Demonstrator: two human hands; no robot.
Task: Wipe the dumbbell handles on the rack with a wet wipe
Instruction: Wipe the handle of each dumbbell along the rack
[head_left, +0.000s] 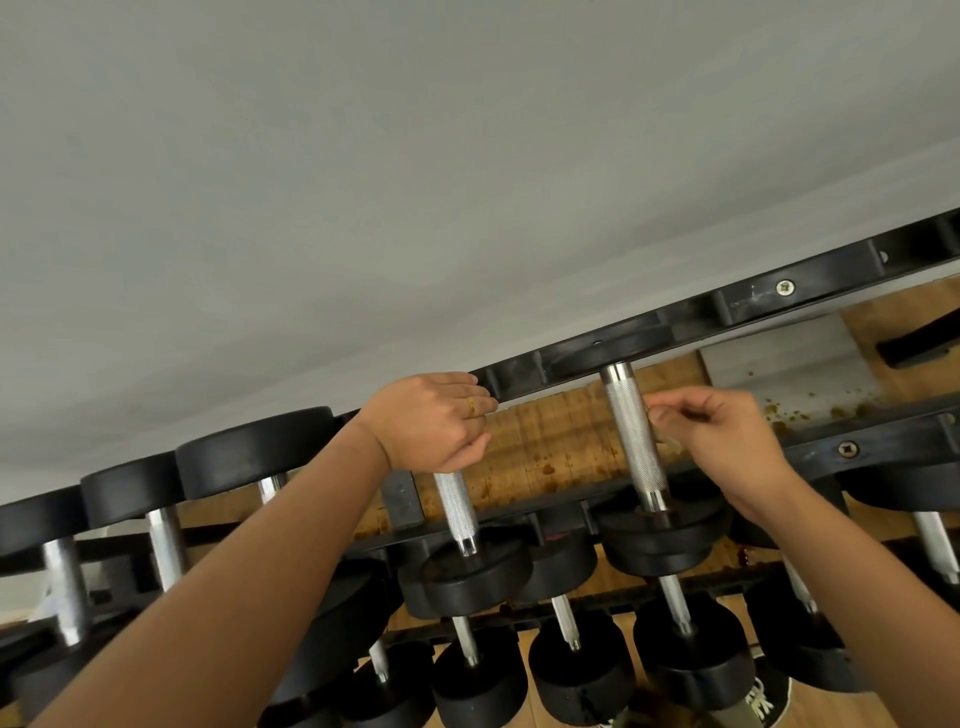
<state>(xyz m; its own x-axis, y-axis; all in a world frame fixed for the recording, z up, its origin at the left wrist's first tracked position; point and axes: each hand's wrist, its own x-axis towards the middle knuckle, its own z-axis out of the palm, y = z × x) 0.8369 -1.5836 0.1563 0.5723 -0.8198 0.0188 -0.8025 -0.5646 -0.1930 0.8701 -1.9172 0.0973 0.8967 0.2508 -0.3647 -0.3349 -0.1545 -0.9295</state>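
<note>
A black dumbbell rack (753, 304) runs across the view, holding rows of black dumbbells with knurled steel handles. My left hand (434, 423) grips the upper part of one handle (457, 512); the hand hides that handle's far end. My right hand (724, 434) is just right of the neighbouring handle (634, 436), its fingertips curled together close to the steel. It pinches a small pale scrap, seemingly the wet wipe (670, 442), which is mostly hidden under the fingers.
More dumbbells (166, 551) fill the rack to the left, and a lower tier (576, 665) sits beneath. A stained wooden surface (550, 441) shows behind the handles. A plain grey wall (415, 182) rises behind the rack. A shoe (763, 701) shows at the bottom.
</note>
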